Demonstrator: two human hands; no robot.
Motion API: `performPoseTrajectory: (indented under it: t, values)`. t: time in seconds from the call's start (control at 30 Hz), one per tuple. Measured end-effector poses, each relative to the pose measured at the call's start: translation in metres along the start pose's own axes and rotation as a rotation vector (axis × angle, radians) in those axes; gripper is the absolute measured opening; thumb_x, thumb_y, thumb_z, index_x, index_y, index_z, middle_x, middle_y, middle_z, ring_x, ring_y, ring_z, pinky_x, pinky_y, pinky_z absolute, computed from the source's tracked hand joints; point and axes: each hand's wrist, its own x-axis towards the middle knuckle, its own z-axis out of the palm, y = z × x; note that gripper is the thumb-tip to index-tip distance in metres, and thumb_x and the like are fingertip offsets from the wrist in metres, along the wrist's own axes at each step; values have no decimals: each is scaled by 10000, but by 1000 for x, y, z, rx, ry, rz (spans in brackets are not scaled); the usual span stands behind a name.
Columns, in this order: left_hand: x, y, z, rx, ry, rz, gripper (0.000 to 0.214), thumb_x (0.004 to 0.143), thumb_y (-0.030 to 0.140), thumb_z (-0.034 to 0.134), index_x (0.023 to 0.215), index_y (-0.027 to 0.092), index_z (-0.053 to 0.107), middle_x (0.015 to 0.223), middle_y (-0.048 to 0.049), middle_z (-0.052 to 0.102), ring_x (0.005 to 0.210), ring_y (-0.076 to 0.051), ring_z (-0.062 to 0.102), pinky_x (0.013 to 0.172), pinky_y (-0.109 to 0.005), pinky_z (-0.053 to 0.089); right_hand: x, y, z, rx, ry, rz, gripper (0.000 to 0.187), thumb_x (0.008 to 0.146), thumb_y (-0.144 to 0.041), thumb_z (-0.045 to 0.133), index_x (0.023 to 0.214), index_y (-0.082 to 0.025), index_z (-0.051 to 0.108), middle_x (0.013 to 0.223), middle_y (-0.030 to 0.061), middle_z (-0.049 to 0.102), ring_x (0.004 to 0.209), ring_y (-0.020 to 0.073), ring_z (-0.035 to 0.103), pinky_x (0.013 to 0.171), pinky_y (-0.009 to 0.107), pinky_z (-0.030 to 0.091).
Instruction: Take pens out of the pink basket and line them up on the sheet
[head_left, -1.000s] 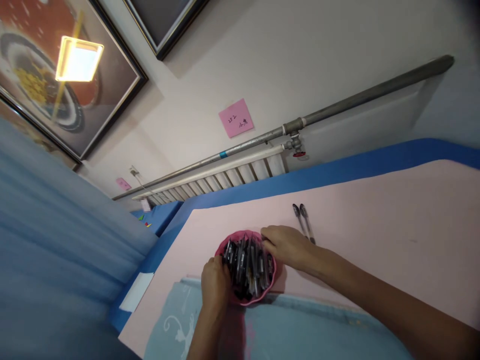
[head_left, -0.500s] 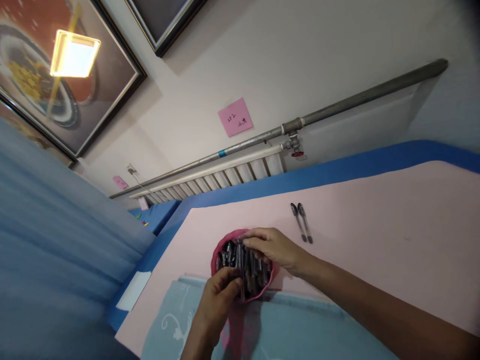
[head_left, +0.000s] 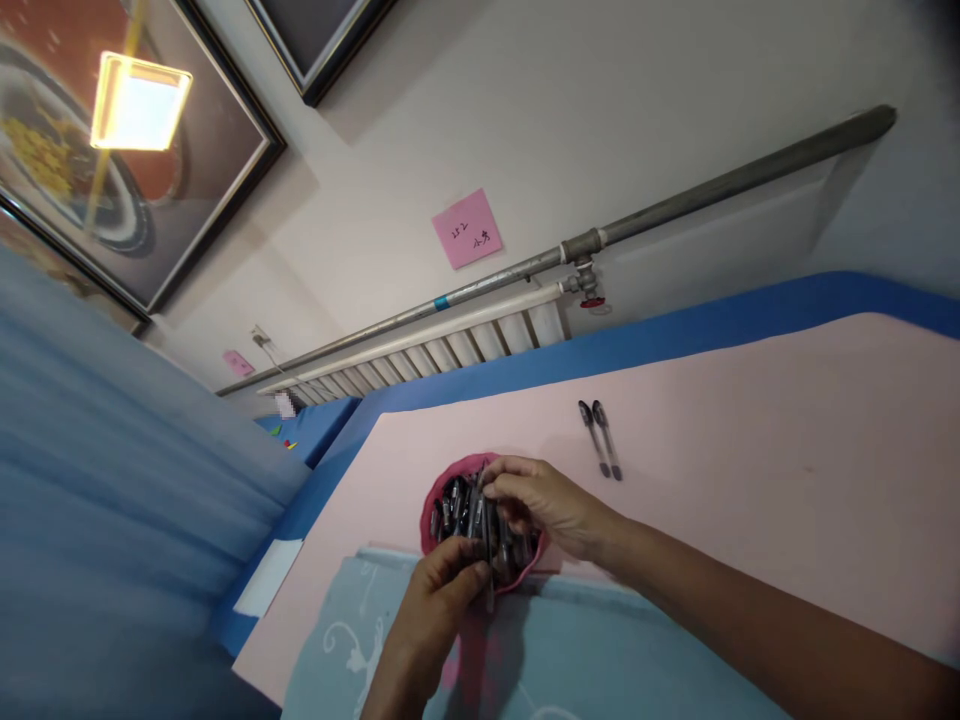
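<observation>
A round pink basket (head_left: 427, 508) holds many black-capped pens (head_left: 455, 500) with clear barrels. Above it, one thin pen (head_left: 491, 590) stands out lengthwise between my two hands. My left hand (head_left: 442, 590) pinches that pen toward its near end, thumb against fingers. At the far end, my right hand (head_left: 547, 505) closes thumb and fingertips around the same pen. Its other fingers curl over the basket's contents and hide part of them. To the right, two black pens (head_left: 601, 440) lie side by side on the pink sheet.
The pink sheet (head_left: 750, 450) covers a blue-edged table. A light blue patterned cloth (head_left: 600, 650) lies along the near side, partly under my forearms. White paper (head_left: 268, 578) rests at the left edge. A blue curtain (head_left: 112, 500) hangs left; a radiator (head_left: 465, 350) and pipe run behind.
The pen between my hands has shifted slightly right, its near end now reaching past the basket's rim. My right fingers have curled a little more. The view has tilted slightly.
</observation>
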Motion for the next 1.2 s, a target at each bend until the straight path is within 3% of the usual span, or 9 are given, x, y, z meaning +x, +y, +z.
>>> performPoseTrajectory:
  t: [0.2, 0.6, 0.8, 1.2]
  values:
    - [-3, 1, 3, -44, 14, -47, 141, 683, 273, 635, 751, 150, 625, 633, 26, 551, 593, -90, 432, 590, -218, 314, 6, 0, -6, 150, 50, -38, 94, 574, -161, 600, 648, -160, 542, 512, -59, 493, 430, 54, 418, 378, 169, 274]
    - [-12, -14, -17, -84, 50, -35, 163, 682, 257, 668, 793, 139, 652, 694, 6, 579, 610, -87, 438, 584, -214, 324, 21, -29, -50, 320, 330, -228, 136, 629, -164, 632, 641, -165, 496, 575, -41, 539, 467, 50, 473, 381, 152, 306]
    - [-11, -15, -17, -312, 98, -68, 227, 676, 266, 699, 871, 153, 672, 745, -14, 626, 693, -96, 519, 661, -200, 378, 28, -14, -50, 316, 316, -178, 110, 638, -135, 646, 669, -156, 542, 582, -26, 548, 479, 70, 511, 376, 165, 334]
    - [-11, -19, -19, -500, 124, -84, 209, 683, 242, 702, 853, 150, 623, 695, -12, 609, 579, -96, 551, 583, -246, 467, 29, -8, -49, 282, 310, -123, 71, 681, -105, 601, 656, -154, 557, 572, -22, 554, 469, 68, 517, 363, 154, 341]
